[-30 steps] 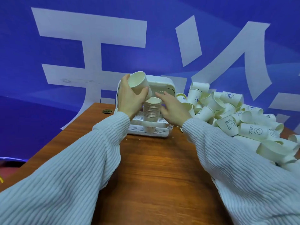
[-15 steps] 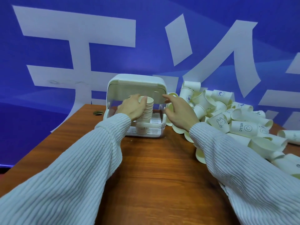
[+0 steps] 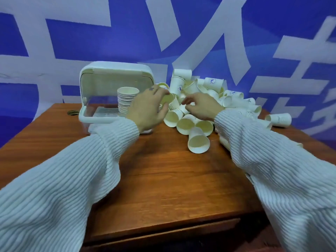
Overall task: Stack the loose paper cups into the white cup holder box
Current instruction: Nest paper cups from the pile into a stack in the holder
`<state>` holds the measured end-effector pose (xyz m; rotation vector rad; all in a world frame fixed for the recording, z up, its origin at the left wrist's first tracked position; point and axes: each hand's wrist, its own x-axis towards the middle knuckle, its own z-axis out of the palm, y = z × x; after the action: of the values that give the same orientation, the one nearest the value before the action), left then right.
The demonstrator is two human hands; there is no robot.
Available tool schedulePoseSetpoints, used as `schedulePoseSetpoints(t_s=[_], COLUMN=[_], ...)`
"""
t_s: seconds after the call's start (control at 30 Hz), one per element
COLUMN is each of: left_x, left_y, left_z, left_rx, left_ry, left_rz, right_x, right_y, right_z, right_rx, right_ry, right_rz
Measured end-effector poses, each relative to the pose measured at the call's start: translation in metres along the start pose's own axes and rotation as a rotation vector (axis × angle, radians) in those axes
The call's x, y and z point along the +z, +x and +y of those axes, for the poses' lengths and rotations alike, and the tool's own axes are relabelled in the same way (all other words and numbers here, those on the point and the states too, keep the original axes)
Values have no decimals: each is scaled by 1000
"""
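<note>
Both my hands are reaching into the loose cup pile, away from the holder box.

The stack of nested cups (image 3: 127, 100) is standing upright inside the white cup holder box (image 3: 116, 77), mouths facing up, its long axis vertical, under the raised lid. The loose paper cups (image 3: 209, 99) are lying heaped on the wooden table (image 3: 163, 179) to the right of the box, most on their sides with mouths pointing toward me. My left hand (image 3: 147, 108) is curling its fingers around a cup (image 3: 168, 98) at the pile's edge; my right hand (image 3: 201, 106) is hovering over the pile, fingers loosely bent, gripping nothing. Half a second ago my left hand was at the stack in the box; now it is off it.
</note>
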<state>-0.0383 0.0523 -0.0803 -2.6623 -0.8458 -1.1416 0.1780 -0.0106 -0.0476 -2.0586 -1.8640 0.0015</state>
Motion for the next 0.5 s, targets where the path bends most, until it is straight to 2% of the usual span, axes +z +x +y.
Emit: schedulePoseSetpoints(t_s=[0.1, 0.17, 0.27, 0.33, 0.5], left_x=[28, 47, 67, 71, 77], left_y=[-6, -11, -14, -15, -14], left_z=[39, 56, 68, 73, 79], left_rx=[363, 517, 587, 597, 553], left_ry=[128, 220, 347, 399, 464], left_rz=[-353, -461, -529, -557, -475], right_x=[-15, -23, -36, -43, -42], right_y=[-16, -24, -39, -52, -80], right_z=[17, 30, 48, 55, 66], right_rx=[18, 36, 70, 78, 128], right_ry=[-93, -178, -256, -324, -624], right_rz=[-67, -75, -123, -216, -391])
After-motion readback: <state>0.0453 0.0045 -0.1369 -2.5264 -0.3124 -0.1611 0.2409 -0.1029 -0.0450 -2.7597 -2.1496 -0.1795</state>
